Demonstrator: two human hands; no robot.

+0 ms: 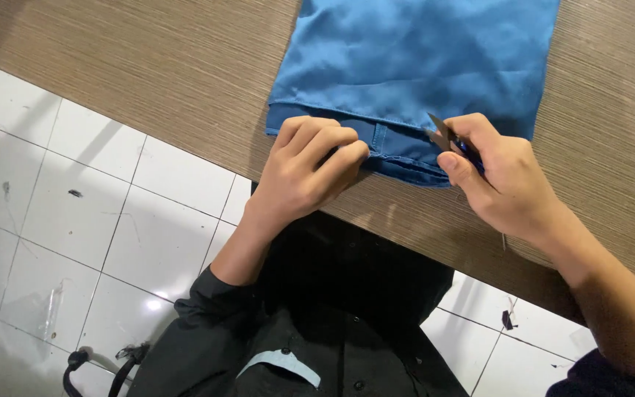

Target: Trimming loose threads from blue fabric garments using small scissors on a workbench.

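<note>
A shiny blue fabric garment (413,59) lies flat on a wood-grain table (148,81), its hemmed edge toward me. My left hand (306,165) is curled with its fingertips pinching the hem near a seam. My right hand (497,176) holds small thread snips (444,136), whose metal blades point at the hem's right part, just touching the cloth.
The table's front edge runs diagonally across the view. Below it is a white tiled floor (75,220) with scattered thread scraps. My dark shirt fills the bottom centre, and a black strap (101,367) lies on the floor at lower left.
</note>
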